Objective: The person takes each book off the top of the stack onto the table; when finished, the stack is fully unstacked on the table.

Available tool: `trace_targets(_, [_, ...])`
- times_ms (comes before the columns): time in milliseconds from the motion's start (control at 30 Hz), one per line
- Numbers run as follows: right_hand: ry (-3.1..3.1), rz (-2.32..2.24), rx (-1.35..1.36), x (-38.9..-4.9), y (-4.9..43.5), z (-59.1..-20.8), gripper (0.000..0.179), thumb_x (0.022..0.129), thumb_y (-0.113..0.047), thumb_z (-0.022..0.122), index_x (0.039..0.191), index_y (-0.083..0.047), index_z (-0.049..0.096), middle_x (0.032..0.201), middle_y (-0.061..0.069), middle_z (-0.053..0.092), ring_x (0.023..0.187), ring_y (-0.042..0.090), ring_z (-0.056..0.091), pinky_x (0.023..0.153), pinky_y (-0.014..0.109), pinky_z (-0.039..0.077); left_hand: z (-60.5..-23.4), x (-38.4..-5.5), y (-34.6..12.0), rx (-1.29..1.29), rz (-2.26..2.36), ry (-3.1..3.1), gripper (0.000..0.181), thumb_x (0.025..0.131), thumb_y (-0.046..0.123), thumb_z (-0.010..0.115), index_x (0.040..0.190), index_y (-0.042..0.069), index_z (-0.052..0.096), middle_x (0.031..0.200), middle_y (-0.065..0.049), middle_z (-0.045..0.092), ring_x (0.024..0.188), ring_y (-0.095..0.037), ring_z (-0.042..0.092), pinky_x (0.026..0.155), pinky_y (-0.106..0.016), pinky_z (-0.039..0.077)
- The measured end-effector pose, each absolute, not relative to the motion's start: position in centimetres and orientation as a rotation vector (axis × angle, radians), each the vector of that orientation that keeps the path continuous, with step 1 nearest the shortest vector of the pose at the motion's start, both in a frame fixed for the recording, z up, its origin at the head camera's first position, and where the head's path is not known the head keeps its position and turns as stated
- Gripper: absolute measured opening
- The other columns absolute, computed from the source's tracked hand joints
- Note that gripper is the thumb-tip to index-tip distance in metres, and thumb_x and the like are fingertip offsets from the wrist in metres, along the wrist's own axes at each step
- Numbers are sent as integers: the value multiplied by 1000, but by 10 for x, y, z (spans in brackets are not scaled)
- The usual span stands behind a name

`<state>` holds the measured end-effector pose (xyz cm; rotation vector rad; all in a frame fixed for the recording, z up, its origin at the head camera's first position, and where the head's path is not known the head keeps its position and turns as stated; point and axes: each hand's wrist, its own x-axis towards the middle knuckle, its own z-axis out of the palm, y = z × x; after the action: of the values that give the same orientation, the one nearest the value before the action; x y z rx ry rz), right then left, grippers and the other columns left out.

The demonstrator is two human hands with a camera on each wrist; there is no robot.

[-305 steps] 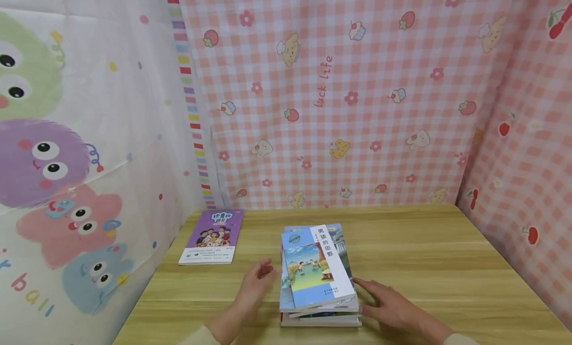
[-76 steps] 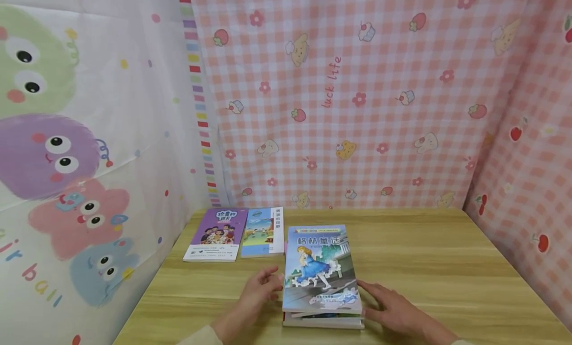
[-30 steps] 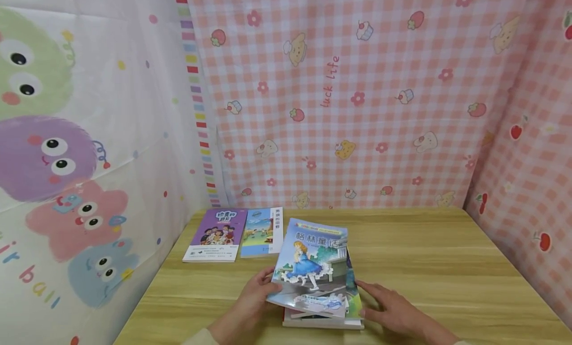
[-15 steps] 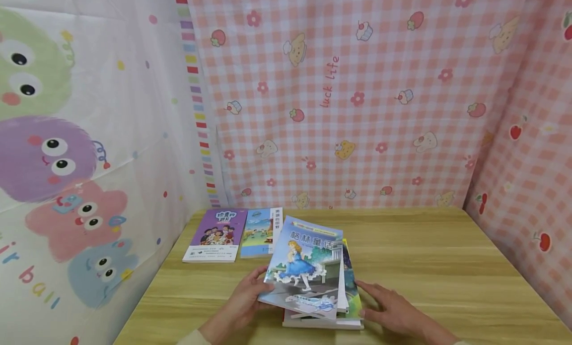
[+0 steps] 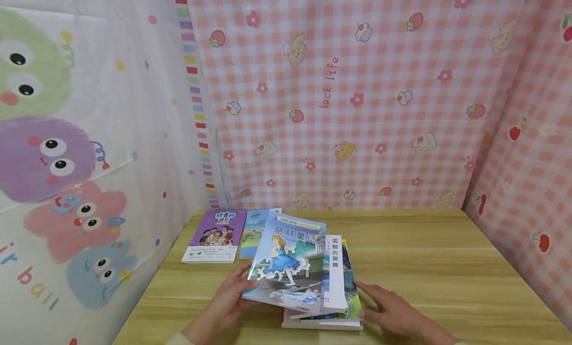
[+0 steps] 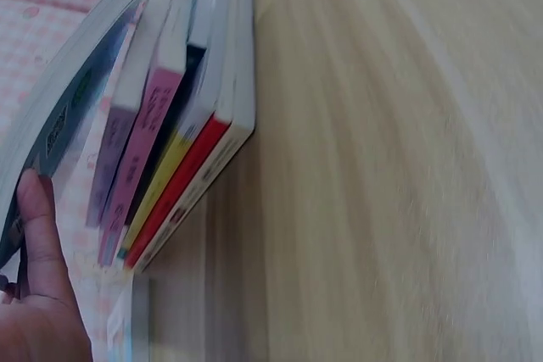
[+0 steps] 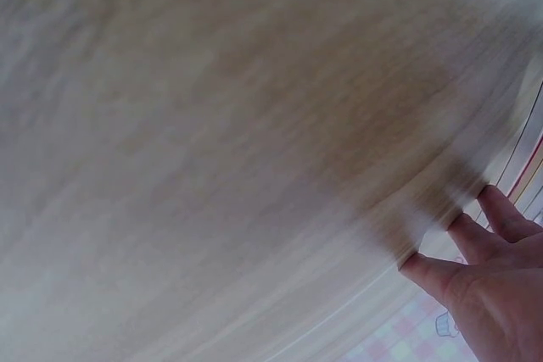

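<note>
My left hand (image 5: pixel 227 294) pinches a paperback storybook (image 5: pixel 286 268) by its lower left edge, thumb on the cover, which shows a girl in a blue dress. In the left wrist view this book stands apart from the stack of books (image 6: pixel 191 158), with a gap between them. The lifted book overlaps the left part of the stack in the head view. Uncovered on top is a book with a white title strip (image 5: pixel 335 280). My right hand (image 5: pixel 395 309) rests against the stack's right side, fingertips touching the book edges and fingers extended.
A purple book (image 5: pixel 214 231) lies flat at the table's back left. Beside it is a light blue book (image 5: pixel 254 228), partly covered in view by the lifted one. Patterned cloths (image 5: pixel 380 111) hang behind and at both sides of the wooden table (image 5: pixel 415 255).
The light blue book went from the stack's top to beside the purple one. Since then my left hand has taken the girl-cover book and drawn it left; my right hand stays put.
</note>
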<state>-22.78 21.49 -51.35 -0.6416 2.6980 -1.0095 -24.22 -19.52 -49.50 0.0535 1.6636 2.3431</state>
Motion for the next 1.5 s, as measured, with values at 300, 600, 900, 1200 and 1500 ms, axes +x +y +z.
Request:
trace_targets(300, [2663,-1000,-577,-228,214,-514,70,93,-47,65,153,-18,40,146,25,45,132,53,39,101,79,19,-484,-237,-229,23,2361,1702,70,94,-6,51,154,5,18,110,-3,69,82,-17,71,74,-36,60])
trace_targets(600, [2641,-993,-550,-230,213,-516,71,93,-47,64,153,-19,39,147,24,44,132,53,39,100,78,23,-477,-227,-265,-40,2337,1747,68,96,-3,53,153,9,18,111,-3,68,86,-19,71,76,-34,60])
trace_targets(900, [2647,-998,-537,-229,213,-515,71,93,-47,65,153,-18,40,147,24,44,133,54,38,102,79,18,-486,-217,-301,-102,2310,1760,47,98,1,53,131,32,42,113,1,66,92,-19,70,80,-36,59])
trace_targets(1200, [2645,-1001,-553,-228,214,-516,71,93,-47,65,153,-17,40,146,24,45,132,53,39,102,79,19,-496,-205,-341,-219,2214,1741,70,100,7,56,156,16,13,108,1,66,92,-19,68,82,-37,58])
trace_targets(1500, [2662,-1002,-584,-228,215,-515,71,93,-48,64,153,-18,40,146,25,45,132,53,39,101,79,19,-506,-188,-395,-327,2037,1708,94,99,12,59,150,-2,-18,104,3,65,96,-23,67,90,-43,55])
